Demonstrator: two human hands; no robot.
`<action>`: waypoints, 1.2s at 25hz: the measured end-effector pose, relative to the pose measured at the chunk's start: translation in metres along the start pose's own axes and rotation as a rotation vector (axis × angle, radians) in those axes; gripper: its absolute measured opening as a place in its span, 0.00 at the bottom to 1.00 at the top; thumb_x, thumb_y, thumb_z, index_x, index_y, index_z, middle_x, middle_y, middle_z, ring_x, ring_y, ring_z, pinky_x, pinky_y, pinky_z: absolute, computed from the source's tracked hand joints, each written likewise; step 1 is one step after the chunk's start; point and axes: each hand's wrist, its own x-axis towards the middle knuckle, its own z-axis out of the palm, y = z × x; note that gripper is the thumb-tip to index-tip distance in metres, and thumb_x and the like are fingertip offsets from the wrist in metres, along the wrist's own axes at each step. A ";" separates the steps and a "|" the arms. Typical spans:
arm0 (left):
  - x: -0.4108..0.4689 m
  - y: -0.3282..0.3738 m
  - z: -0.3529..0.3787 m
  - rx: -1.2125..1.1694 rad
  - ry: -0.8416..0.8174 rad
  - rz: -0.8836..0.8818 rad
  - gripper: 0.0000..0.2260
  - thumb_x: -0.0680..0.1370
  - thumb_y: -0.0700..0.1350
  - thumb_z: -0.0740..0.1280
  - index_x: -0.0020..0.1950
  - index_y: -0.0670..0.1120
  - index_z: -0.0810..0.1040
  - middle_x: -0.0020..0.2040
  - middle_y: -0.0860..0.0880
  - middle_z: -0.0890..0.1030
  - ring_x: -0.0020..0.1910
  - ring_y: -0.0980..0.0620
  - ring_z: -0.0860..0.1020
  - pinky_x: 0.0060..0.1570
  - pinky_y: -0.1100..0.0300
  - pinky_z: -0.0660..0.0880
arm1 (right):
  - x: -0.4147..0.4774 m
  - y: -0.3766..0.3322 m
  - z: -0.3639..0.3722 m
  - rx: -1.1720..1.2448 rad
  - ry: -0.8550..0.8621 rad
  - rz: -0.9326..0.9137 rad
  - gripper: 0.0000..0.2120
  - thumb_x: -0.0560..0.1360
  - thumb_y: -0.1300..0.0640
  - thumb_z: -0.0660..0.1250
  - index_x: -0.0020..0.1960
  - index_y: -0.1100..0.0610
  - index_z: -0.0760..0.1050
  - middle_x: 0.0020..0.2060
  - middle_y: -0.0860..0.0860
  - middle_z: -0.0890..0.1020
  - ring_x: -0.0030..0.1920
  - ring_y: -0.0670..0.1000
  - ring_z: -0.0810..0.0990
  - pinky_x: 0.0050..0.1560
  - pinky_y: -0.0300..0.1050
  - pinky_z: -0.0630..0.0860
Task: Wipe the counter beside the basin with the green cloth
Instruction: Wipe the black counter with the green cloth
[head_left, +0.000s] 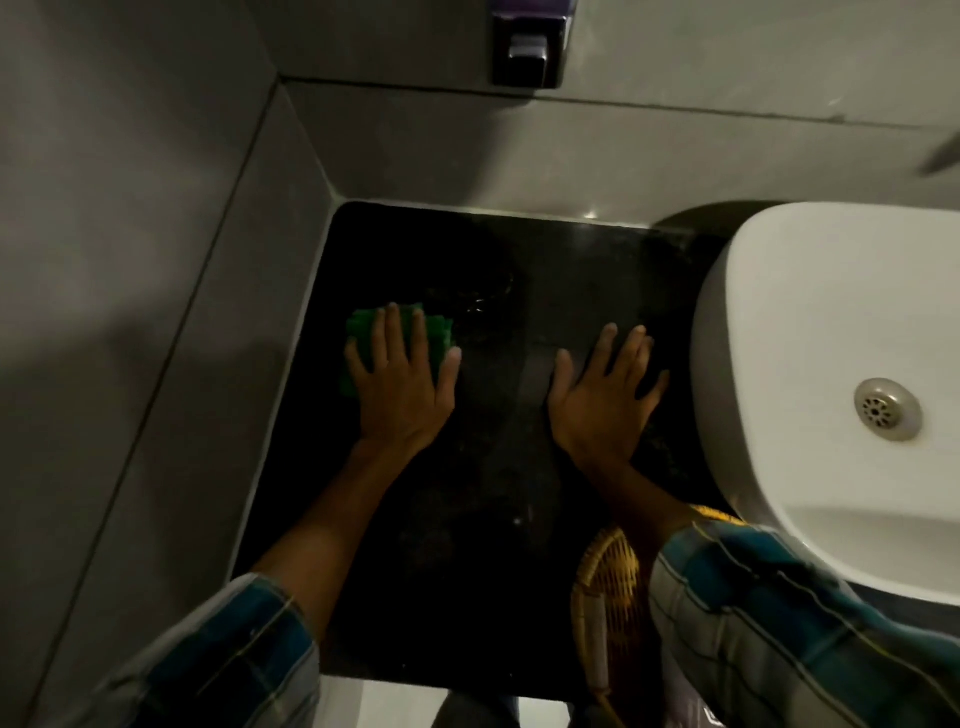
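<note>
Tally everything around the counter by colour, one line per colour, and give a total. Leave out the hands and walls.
Green: 1, the green cloth under the left hand
White: 1, the basin
Black: 1, the counter
Yellow: 1, the wicker basket
Dark with purple: 1, the wall dispenser
Total: 5

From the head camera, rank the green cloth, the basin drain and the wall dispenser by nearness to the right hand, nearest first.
From the right hand, flat on the dark counter:
1. Green cloth, to its left under the left hand.
2. Basin drain, to its right inside the white basin.
3. Wall dispenser, up on the back wall.
Cloth and drain are close in the image; the cloth looks slightly nearer.
</note>
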 end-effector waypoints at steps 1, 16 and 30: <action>-0.011 0.000 -0.001 0.027 -0.013 0.096 0.30 0.79 0.61 0.49 0.76 0.45 0.61 0.77 0.39 0.61 0.76 0.41 0.60 0.71 0.34 0.55 | 0.000 -0.001 -0.001 0.009 0.001 -0.005 0.33 0.78 0.38 0.49 0.76 0.57 0.60 0.76 0.61 0.63 0.76 0.59 0.59 0.73 0.66 0.55; 0.098 0.083 0.012 0.003 -0.186 0.314 0.29 0.78 0.62 0.47 0.78 0.52 0.53 0.80 0.45 0.54 0.79 0.45 0.50 0.73 0.36 0.49 | -0.004 -0.004 -0.003 0.000 0.041 -0.001 0.32 0.78 0.41 0.51 0.76 0.58 0.60 0.75 0.63 0.63 0.77 0.61 0.59 0.73 0.67 0.54; -0.100 -0.034 -0.005 0.098 -0.097 0.195 0.26 0.80 0.58 0.50 0.77 0.52 0.59 0.79 0.43 0.59 0.78 0.44 0.56 0.70 0.37 0.59 | 0.000 0.000 0.004 0.072 0.051 0.014 0.27 0.79 0.46 0.51 0.75 0.57 0.61 0.75 0.61 0.66 0.76 0.60 0.61 0.73 0.64 0.54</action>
